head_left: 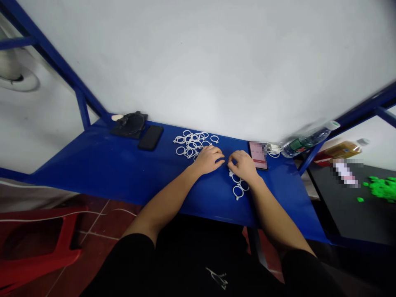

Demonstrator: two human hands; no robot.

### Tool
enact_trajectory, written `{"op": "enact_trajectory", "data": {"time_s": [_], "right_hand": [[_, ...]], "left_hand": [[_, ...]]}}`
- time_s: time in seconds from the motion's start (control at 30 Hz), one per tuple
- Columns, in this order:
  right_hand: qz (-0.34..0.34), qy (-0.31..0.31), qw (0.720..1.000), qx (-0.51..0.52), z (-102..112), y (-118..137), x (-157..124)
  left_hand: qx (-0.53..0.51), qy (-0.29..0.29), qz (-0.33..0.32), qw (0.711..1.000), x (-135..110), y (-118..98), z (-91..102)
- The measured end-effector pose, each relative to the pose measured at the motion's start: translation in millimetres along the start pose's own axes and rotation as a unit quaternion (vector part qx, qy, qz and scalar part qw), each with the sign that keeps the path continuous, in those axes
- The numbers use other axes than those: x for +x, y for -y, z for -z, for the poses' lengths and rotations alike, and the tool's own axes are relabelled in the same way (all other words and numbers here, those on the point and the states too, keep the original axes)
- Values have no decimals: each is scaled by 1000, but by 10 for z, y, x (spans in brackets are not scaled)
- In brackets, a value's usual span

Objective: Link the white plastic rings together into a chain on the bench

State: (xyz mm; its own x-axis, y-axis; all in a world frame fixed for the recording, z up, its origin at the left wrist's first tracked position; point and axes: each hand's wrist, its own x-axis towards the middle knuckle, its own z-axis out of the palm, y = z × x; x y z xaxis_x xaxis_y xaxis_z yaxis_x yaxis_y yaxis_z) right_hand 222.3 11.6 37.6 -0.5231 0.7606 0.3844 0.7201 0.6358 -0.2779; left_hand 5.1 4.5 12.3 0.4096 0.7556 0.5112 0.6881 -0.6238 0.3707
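Both my hands rest on a blue table (102, 165). My left hand (209, 159) lies at the near edge of a pile of several loose white plastic rings (193, 143), fingers curled down and pointing right. My right hand (243, 164) sits a few centimetres to its right, fingers curled in a pinch toward the left hand. A short chain of joined white rings (239, 186) trails from under my right hand toward me. What the fingertips hold is too small to make out.
A lit phone (258, 154) lies right of my right hand, with a plastic bottle (305, 140) beyond it. A dark phone (150, 137) and a black object (130, 123) lie at the back left. Green pieces (382, 187) cover a dark surface at right. A red stool (37, 243) stands lower left.
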Motion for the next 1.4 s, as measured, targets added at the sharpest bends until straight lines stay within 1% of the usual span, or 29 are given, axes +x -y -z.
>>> {"op": "enact_trajectory", "data": {"time_s": [0.1,0.17,0.23,0.3,0.4,0.47,0.57,0.63,0.7,0.83,0.93,1.0,1.07,1.2,1.3,1.4], "right_hand": [[9,74,997,-15,-17,-72,16],[18,110,994,0,-32,-82,15],[28,140,990,6,-38,-76,8],[34,158,987,9,-27,-69,-1],[31,177,984,21,18,-75,-14],[24,179,983,22,49,-78,-19],[16,151,988,11,64,-62,-16],[4,115,993,21,48,-35,-11],[-11,70,997,40,23,-4,-6],[-23,-17,997,77,-23,38,-11],[-19,-63,993,94,-42,36,-22],[-33,-80,991,102,-53,22,-29],[-47,-89,988,114,-62,9,-31],[-22,-110,985,134,-59,23,-22],[-1,-119,982,146,-37,64,-14],[19,-111,981,160,-19,99,-10]], "left_hand": [[71,-22,74,995,-19,128,-19],[104,-37,122,986,-37,219,-37],[118,-40,155,980,-53,294,-60],[122,-35,168,978,-63,347,-79],[127,-29,165,978,-66,394,-89],[129,-32,161,978,-64,418,-81],[124,-38,161,978,-51,430,-54],[111,-48,164,979,-35,397,-31],[85,-63,153,983,-15,321,-7],[13,-81,74,994,13,90,18],[-31,-58,19,998,14,-47,12],[-51,-46,-3,998,13,-93,5],[-61,-51,-11,997,14,-110,4],[-80,-67,-14,994,18,-107,11],[-101,-63,4,993,21,-92,7],[-107,-69,35,991,23,-69,-8]]}}
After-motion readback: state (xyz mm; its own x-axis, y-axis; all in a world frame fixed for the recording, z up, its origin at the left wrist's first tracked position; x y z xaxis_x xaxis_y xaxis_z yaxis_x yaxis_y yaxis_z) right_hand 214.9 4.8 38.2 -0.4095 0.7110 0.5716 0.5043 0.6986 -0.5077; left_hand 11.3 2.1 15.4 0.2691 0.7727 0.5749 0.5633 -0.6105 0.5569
